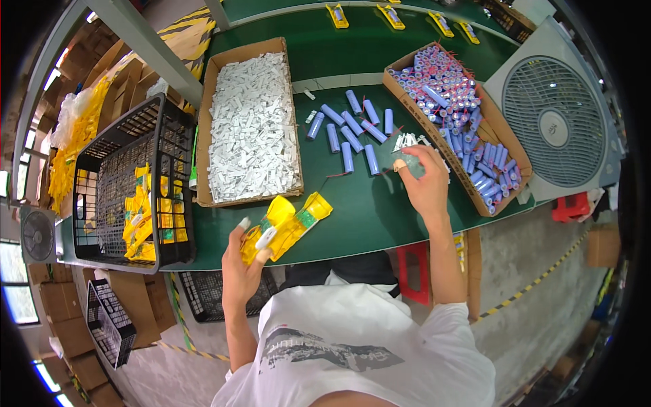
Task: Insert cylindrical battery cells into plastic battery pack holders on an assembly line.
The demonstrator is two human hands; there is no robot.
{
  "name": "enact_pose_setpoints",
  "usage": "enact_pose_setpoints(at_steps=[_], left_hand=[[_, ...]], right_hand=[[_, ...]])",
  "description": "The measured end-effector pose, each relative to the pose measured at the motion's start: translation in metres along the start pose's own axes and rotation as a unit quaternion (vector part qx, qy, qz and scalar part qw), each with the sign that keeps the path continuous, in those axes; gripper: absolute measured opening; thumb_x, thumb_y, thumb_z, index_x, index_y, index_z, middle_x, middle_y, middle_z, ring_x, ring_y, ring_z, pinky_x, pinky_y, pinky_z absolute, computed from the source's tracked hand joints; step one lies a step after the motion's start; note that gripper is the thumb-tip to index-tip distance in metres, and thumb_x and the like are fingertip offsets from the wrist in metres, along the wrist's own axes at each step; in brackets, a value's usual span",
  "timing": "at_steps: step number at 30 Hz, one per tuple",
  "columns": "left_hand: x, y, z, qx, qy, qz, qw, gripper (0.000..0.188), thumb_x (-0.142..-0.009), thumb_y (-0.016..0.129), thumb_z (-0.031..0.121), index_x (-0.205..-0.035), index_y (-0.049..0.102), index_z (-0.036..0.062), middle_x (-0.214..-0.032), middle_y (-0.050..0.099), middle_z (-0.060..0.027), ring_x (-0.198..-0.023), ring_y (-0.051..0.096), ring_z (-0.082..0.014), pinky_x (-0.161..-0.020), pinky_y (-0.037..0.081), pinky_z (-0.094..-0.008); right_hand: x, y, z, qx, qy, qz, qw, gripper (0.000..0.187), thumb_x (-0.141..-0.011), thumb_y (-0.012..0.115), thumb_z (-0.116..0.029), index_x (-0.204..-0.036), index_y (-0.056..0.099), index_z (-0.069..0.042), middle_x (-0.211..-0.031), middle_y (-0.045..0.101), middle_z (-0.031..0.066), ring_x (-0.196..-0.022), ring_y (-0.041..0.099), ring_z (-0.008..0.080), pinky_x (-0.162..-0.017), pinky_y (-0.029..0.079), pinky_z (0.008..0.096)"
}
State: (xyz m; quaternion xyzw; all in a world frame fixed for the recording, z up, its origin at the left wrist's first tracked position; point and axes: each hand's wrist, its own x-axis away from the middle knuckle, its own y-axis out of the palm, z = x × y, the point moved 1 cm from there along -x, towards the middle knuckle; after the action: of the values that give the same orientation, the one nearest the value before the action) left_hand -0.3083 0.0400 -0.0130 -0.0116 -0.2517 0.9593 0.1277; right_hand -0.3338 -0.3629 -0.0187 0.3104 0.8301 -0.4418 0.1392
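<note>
My left hand (pixel 243 271) is closed around an opened yellow plastic casing (pixel 308 216), held over the table's front edge. Inside the casing shows a small green circuit board (pixel 306 218), and a white plastic piece (pixel 266 237) lies across its near part, by my thumb. My right hand (pixel 427 186) hovers above the table with thumb and forefinger apart, beside a small cluster of white pieces (pixel 407 141). Nothing shows between its fingers. Several blue-purple cylindrical battery cells (pixel 352 123), some with red wires, lie loose between the two cardboard boxes.
At left, a cardboard box (pixel 296 163) holds many white pieces, beside a black crate (pixel 88 234) with yellow casings. A battery box (pixel 468 180) and a grey fan (pixel 553 129) stand at right. More yellow casings (pixel 390 17) sit along the green surface beyond.
</note>
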Motion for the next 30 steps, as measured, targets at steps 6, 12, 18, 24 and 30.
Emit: enact_pose_setpoints(at_steps=[6, 12, 18, 24, 30], left_hand=[[0.037, 0.054, 0.032, -0.119, 0.16, -0.093, 0.975, 0.065, -0.087, 0.087, 0.028, -0.135, 0.056, -0.0038, -0.124, 0.069, -0.0255, -0.109, 0.071, -0.0407, -0.096, 0.056, -0.0461], [0.024, 0.128, 0.029, -0.211, 0.281, -0.03, 0.936, 0.05, -0.087, 0.081, 0.018, -0.129, 0.059, 0.0008, -0.122, 0.068, -0.018, -0.105, 0.066, -0.0362, -0.085, 0.053, -0.0452], [0.028, 0.13, 0.025, -0.188, 0.221, 0.021, 0.957, 0.053, -0.087, 0.082, 0.021, -0.131, 0.059, 0.0, -0.119, 0.065, -0.0162, -0.109, 0.063, -0.0378, -0.096, 0.05, -0.0485], [0.028, 0.135, 0.031, -0.174, 0.121, 0.067, 0.975, 0.067, -0.085, 0.086, 0.025, -0.142, 0.055, 0.005, -0.146, 0.044, -0.0231, -0.085, 0.069, -0.0351, -0.068, 0.06, -0.0448], [0.028, 0.154, 0.043, -0.113, 0.151, 0.003, 0.982, 0.063, -0.092, 0.082, 0.023, -0.143, 0.052, -0.0001, -0.161, 0.032, -0.0301, -0.075, 0.073, -0.0317, -0.059, 0.061, -0.0379]], right_hand=[[-0.073, 0.016, -0.019, -0.082, 0.051, -0.147, 0.984, 0.023, -0.091, 0.078, -0.021, -0.108, 0.079, -0.005, -0.088, 0.078, 0.0109, -0.079, 0.075, 0.0235, -0.07, 0.056, 0.0353], [-0.163, 0.096, -0.025, 0.128, -0.033, -0.258, 0.957, 0.03, -0.087, 0.077, -0.038, -0.099, 0.083, -0.01, -0.094, 0.079, 0.0176, -0.087, 0.078, 0.0329, -0.078, 0.06, 0.0446], [-0.175, 0.141, -0.014, 0.218, -0.038, -0.292, 0.931, 0.024, -0.084, 0.08, -0.034, -0.096, 0.085, -0.013, -0.094, 0.079, 0.0166, -0.088, 0.077, 0.0355, -0.082, 0.062, 0.0479], [-0.153, 0.049, -0.054, -0.111, 0.038, -0.121, 0.986, 0.02, -0.093, 0.08, -0.021, -0.104, 0.081, -0.005, -0.083, 0.078, 0.0074, -0.082, 0.072, 0.0151, -0.074, 0.055, 0.0305], [-0.034, 0.001, -0.029, -0.376, 0.038, 0.004, 0.926, 0.014, -0.102, 0.067, -0.006, -0.11, 0.07, 0.005, -0.108, 0.078, 0.0125, -0.092, 0.076, 0.0178, -0.083, 0.06, 0.0292]])
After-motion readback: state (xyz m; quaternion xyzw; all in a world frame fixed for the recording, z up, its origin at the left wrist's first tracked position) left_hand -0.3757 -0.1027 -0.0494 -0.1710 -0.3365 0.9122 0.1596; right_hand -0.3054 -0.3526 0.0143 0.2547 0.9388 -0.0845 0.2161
